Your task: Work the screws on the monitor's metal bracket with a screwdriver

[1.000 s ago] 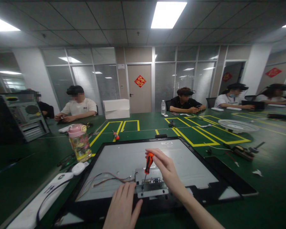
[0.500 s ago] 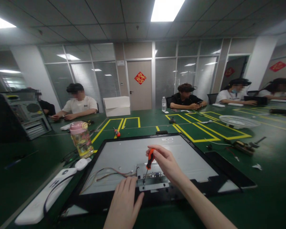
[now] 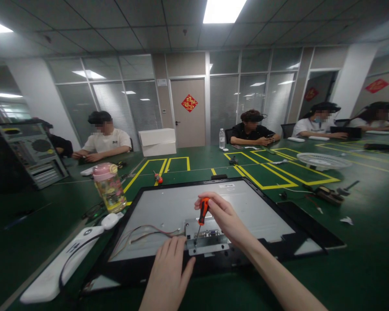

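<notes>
In front of me a monitor panel (image 3: 246, 203) lies flat, its grey metal back up inside a black frame. My right hand (image 3: 221, 214) is closed round the orange-and-black handle of a screwdriver (image 3: 204, 212). The screwdriver leans slightly, its tip down at the left part of a metal bracket (image 3: 210, 249) near the panel's front edge. Connector ports show beside the shaft. My left hand (image 3: 170, 263) lies flat on the panel's front edge, left of the bracket, fingers stretched out and holding nothing. Thin wires (image 3: 145, 229) run left from the bracket.
Left of the panel are a white power-bank-like device (image 3: 61, 268) with a black cable and a pink-lidded bottle (image 3: 109, 190). A computer case (image 3: 35, 151) stands farther left. A dark flat slab (image 3: 311, 224) lies at right. Several people sit across the green table.
The view has shifted slightly. My right hand and the screwdriver keep nearly the same place, with the tip still at the bracket. My left hand stays on the panel edge.
</notes>
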Motion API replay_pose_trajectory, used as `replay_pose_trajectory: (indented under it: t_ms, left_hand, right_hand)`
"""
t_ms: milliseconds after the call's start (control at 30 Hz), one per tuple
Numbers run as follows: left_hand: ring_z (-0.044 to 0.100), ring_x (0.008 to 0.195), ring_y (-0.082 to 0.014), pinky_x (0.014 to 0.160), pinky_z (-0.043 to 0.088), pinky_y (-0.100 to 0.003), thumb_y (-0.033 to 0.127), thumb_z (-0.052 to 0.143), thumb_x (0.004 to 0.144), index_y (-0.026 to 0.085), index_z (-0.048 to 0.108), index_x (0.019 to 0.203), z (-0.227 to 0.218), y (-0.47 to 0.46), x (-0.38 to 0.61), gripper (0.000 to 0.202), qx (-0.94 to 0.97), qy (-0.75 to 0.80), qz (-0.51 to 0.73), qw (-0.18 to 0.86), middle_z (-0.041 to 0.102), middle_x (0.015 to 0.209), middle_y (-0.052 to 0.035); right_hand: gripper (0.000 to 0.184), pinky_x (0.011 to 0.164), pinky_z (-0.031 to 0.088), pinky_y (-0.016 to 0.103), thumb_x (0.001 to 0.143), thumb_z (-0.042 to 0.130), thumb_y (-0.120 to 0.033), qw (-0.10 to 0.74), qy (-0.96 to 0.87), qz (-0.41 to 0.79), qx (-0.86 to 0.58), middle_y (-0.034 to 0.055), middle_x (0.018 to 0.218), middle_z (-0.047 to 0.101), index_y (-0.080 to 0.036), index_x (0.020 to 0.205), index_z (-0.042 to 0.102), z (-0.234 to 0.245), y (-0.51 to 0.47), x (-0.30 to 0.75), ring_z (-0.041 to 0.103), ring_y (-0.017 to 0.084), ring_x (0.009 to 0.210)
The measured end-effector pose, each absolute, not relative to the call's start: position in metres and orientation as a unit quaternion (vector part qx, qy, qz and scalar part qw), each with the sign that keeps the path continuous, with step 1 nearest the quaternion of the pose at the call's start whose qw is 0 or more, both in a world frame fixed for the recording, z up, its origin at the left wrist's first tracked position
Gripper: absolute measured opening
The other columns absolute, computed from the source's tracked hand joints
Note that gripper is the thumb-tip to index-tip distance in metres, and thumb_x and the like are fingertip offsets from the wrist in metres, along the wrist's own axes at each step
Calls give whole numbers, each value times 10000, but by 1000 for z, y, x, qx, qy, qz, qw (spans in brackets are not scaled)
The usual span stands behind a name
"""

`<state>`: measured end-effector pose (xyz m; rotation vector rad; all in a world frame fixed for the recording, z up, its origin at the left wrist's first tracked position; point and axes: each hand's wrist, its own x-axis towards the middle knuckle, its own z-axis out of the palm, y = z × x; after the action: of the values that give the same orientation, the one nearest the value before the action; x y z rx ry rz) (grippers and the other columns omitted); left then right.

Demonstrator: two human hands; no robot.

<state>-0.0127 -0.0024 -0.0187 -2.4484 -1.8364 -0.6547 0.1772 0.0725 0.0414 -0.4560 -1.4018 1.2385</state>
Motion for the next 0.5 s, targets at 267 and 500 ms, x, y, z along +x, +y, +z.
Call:
replay_pose_trajectory:
  t_ms: [267,500]
  left_hand:
    - [628,1127,-285,974,499,-457,271,481,950,170,612,1242,-3,-7,-5,335,-775,-604,-183,-22,667,1204,-129]
    - [634,1121,-286,973,504,-451,296,464,957,171,616,1231,-9,-6,-8,338,-781,-594,-194,-2,678,1194,-132]
  right_hand:
    - [277,749,545,323,862,692,-501,561,-604,535,-185,23,863,694,-252,975,733,44,75,181,658,175,800]
    - [260,871,517,356,855,704,-484,563,-630,494,-204,51,992,697,-237,920,750,45,77,188,649,201,944]
